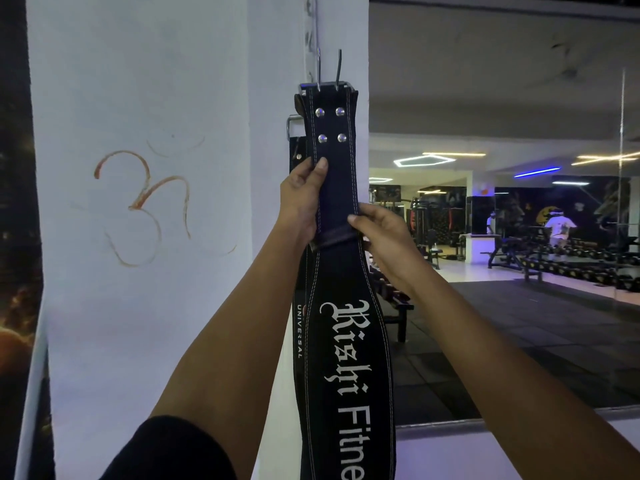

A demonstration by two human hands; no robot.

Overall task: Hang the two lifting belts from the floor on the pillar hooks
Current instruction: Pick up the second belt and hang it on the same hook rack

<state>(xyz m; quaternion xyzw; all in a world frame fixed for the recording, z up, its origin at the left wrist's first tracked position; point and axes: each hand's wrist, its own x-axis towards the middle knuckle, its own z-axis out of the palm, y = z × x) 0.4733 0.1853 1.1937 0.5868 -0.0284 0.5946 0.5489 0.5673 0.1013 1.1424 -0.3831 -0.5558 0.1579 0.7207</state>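
Both hands clasp the black lifting belt (337,202) against the white pillar (145,202): left hand (303,199) closed on its left edge, right hand (384,237) pinching its right. Its buckle (327,88) sits high, the hook (317,69) hard to make out. A second belt (299,327) hangs mostly hidden behind.

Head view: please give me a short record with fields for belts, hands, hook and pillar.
front belt: black lifting belt, held upright, buckle end up
second belt: black belt behind it, mostly hidden
left hand: left hand grips the front belt's left edge
right hand: right hand holds its right edge
hook: metal hook just above the buckle
pillar: white pillar
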